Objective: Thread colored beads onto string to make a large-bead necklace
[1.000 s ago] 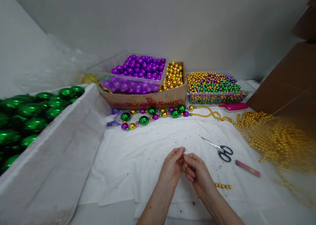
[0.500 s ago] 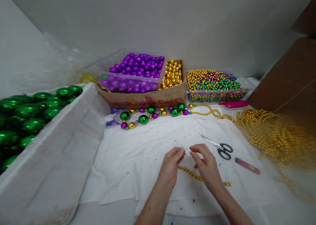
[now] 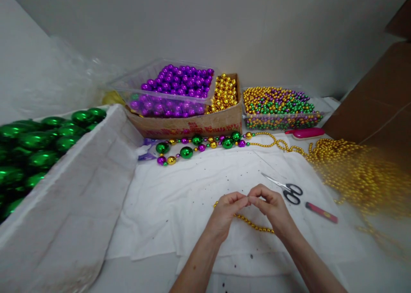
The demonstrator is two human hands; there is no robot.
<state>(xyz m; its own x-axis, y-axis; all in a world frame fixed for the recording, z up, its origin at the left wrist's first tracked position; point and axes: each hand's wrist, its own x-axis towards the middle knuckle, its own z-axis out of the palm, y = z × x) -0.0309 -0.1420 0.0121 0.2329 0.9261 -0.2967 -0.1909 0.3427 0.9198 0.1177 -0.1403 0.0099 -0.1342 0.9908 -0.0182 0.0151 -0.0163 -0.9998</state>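
My left hand (image 3: 226,209) and my right hand (image 3: 272,207) meet fingertip to fingertip over the white cloth (image 3: 180,198). Both pinch something very small, perhaps the thread of the short string of gold beads (image 3: 253,224) that lies on the cloth under and between them. One end of the gold string curls up by my left hand; the other runs under my right hand. Small black-handled scissors (image 3: 289,190) and a red lighter (image 3: 321,212) lie just right of my right hand.
A finished strand of large green, purple and gold beads (image 3: 199,145) lies at the back. Behind it stand a tub of purple balls (image 3: 176,87), a cardboard box of gold balls (image 3: 224,94) and a tub of mixed small beads (image 3: 278,106). Green balls (image 3: 35,143) fill a white box at left; gold bead strands (image 3: 356,173) heap at right.
My hands parted and the gold bead string dropped onto the cloth. Now the fingertips have come together again, slightly farther forward, and the string has shifted left.
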